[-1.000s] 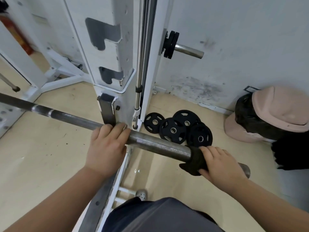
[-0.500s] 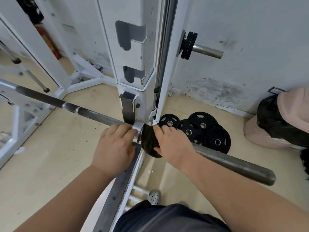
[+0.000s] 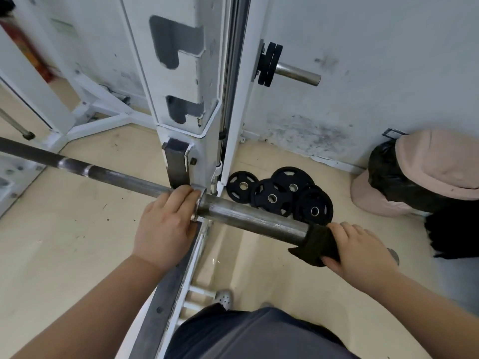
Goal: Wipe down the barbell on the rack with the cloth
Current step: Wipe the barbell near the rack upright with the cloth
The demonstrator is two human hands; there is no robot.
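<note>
Barbell sleeve, toward four o'clock: right hand gripped cloth round it; left hand clasped shaft at collar. Best: even squeeze, full-length strokes, bar braced.

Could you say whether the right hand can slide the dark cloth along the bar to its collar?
Probably yes: the grey steel barbell sleeve lies bare between the dark cloth in the right hand and the collar; the left hand grips the shaft beyond it.

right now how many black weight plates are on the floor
4, overlapping in a cluster beside the rack post: left plate, middle plate, rear plate, right plate, partly behind the barbell. Others may be hidden under it.
</note>
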